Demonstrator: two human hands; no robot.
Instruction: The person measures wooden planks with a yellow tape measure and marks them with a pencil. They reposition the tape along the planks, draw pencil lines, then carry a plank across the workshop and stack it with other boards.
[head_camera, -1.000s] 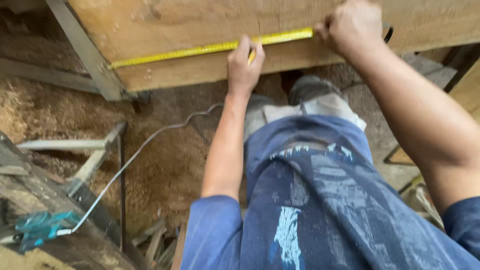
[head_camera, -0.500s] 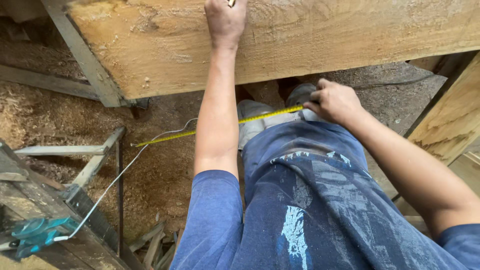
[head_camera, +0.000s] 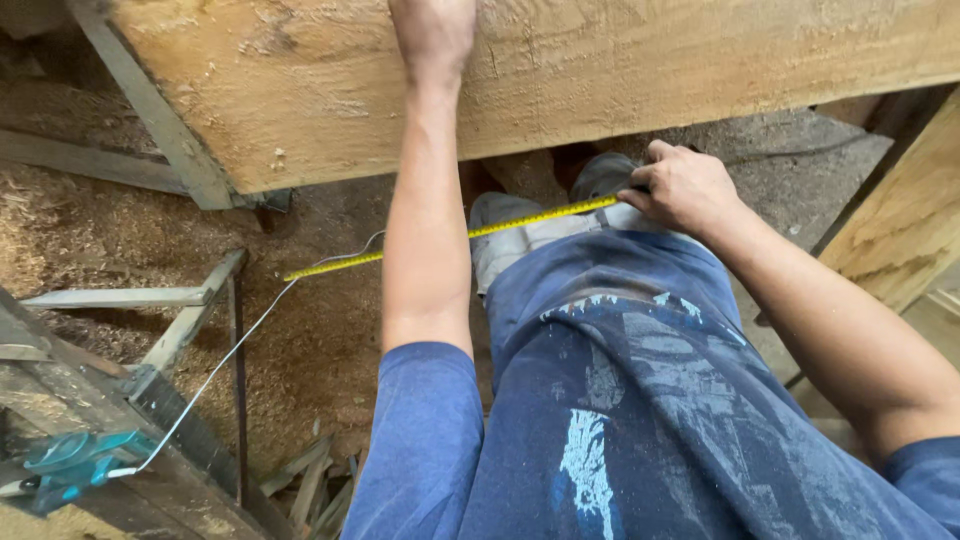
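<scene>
Right hand (head_camera: 685, 188) clamped on yellow tape measure (head_camera: 440, 240), blade slanting down-left, seemingly unsupported.

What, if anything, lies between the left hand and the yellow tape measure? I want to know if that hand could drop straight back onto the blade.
Nothing solid. The left hand rests flat on the wooden beam, while the tape measure, held by the right hand, hangs in open air below the beam's edge, passing behind the left forearm.

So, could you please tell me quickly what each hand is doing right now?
Left hand: resting flat on the wooden beam, holding nothing.
Right hand: closed on the yellow tape measure.
</scene>
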